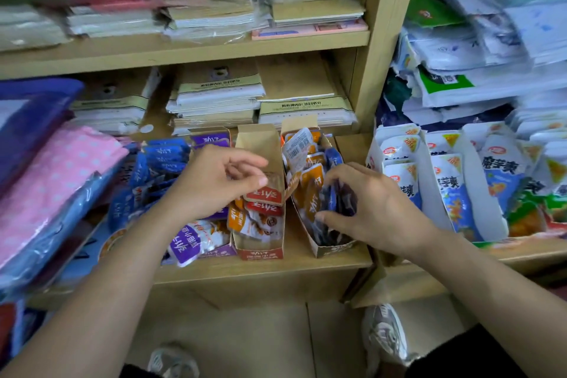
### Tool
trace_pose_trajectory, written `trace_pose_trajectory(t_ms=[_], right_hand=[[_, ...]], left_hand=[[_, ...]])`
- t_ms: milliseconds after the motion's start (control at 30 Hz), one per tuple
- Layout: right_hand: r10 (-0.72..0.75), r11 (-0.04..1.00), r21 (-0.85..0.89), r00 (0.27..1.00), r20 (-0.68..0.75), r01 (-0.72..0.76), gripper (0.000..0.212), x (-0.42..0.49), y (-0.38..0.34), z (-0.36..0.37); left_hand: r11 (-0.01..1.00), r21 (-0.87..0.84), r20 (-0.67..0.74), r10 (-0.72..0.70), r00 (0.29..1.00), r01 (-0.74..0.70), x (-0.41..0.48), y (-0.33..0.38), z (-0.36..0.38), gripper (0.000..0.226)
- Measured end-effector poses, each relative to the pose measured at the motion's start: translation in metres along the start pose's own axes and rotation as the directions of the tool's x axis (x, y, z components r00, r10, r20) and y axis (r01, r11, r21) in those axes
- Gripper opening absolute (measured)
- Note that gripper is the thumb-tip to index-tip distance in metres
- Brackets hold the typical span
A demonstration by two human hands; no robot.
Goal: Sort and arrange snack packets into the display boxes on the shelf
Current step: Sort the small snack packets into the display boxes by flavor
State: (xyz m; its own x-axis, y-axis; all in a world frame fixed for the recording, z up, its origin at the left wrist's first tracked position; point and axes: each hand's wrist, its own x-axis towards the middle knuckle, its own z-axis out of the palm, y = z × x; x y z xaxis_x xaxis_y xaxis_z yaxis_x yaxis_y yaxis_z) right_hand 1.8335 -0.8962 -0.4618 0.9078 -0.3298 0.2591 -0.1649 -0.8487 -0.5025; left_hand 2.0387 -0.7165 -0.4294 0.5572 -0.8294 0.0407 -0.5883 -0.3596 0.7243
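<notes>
Your right hand (pixel 377 209) grips a bunch of dark blue snack packets (pixel 339 204) inside the right display box (pixel 326 250). Left hand (pixel 219 182) is curled above the middle display box (pixel 260 253); hold unclear. Packets likely light, soft, slippery: pinch sealed edges.

Both bare forearms reach forward from below. The left hand (pixel 214 181) hovers with its fingers curled toward the thumb; whether it pinches anything is unclear. The right hand (pixel 368 205), palm down, curls its fingers round dark blue packets (pixel 339 198).

wooden shelf (pixel 276 265) — two cardboard display boxes (pixel 260 253) | side by side
</notes>
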Motion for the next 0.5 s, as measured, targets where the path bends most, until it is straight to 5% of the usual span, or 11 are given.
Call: trace_pose_trajectory(t_ms=[133,267,500], right_hand=[[-0.124,0.992,0.024,0.990,0.069,0.122,0.080,0.003,-0.005,0.002],[-0.215,0.969,-0.094,0.967,0.134,0.228,0.072,0.009,-0.010,0.010],[-0.013,0.986,-0.162,0.992,0.127,0.034,0.075,0.018,-0.005,0.006]], left_hand=[[0.978,0.208,-0.128,0.021,0.992,0.006,-0.016,-0.017,-0.012,0.023],[0.954,0.299,-0.220,0.034,0.975,0.034,-0.028,-0.028,-0.014,0.027],[0.842,0.528,-0.159,0.227,0.961,-0.112,-0.031,-0.032,0.012,0.055]])
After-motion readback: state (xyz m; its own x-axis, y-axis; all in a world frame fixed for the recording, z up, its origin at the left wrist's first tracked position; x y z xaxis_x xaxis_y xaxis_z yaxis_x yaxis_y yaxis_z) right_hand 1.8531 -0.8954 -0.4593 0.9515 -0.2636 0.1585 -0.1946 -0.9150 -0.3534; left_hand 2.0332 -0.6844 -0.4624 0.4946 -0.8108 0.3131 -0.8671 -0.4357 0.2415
